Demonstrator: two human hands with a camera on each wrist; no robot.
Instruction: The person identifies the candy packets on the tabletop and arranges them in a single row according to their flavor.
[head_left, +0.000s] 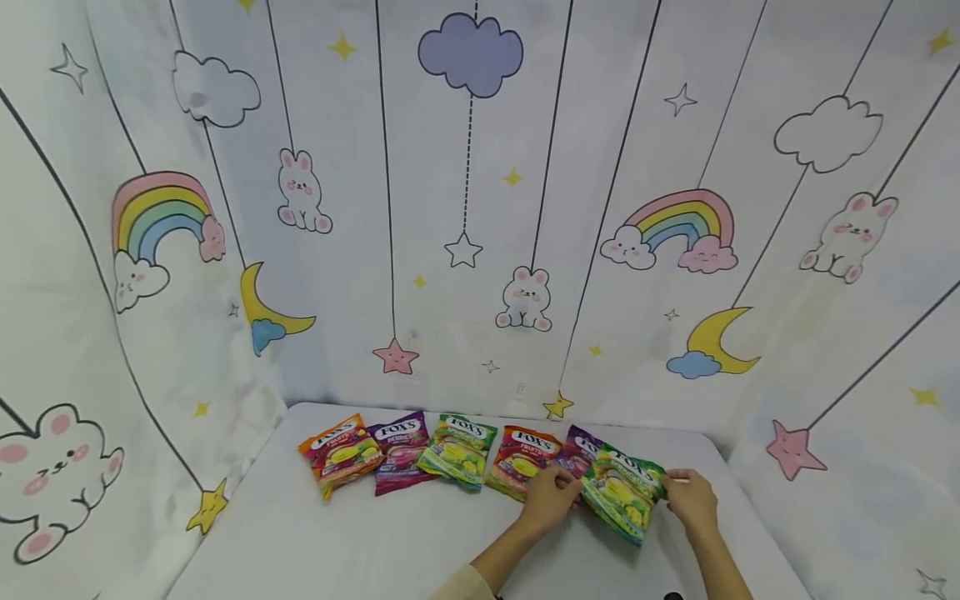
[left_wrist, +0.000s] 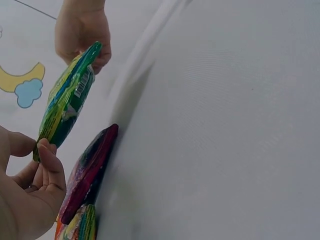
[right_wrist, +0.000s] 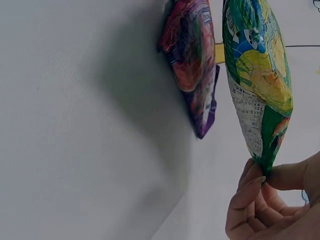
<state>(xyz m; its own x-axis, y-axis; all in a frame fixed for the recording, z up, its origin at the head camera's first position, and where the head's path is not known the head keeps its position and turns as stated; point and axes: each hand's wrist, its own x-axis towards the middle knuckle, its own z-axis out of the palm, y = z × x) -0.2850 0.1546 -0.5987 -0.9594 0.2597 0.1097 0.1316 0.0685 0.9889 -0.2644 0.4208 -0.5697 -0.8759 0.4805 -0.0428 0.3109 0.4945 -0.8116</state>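
Observation:
Both hands hold a green Fox's candy bag (head_left: 621, 493) above the table, its printed front tilted up. My left hand (head_left: 551, 500) pinches one edge between thumb and fingertips; in the left wrist view that same left hand (left_wrist: 35, 185) grips the bag's corner. On the opposite edge, my right hand (head_left: 692, 500) pinches the bag, and the right wrist view shows the right hand's (right_wrist: 270, 205) thumb and fingers on its end. Behind the raised bag, a purple candy bag (head_left: 576, 450) lies partly hidden. An orange-and-red candy bag (head_left: 522, 458) lies just left of it.
Farther left along the back of the white table (head_left: 390, 550) lie a green candy bag (head_left: 459, 450), a purple candy bag (head_left: 401, 450) and an orange candy bag (head_left: 342, 454), edges overlapping. A patterned cloth backdrop (head_left: 465, 317) stands behind and at both sides. A small black object (head_left: 673, 596) shows at the bottom edge.

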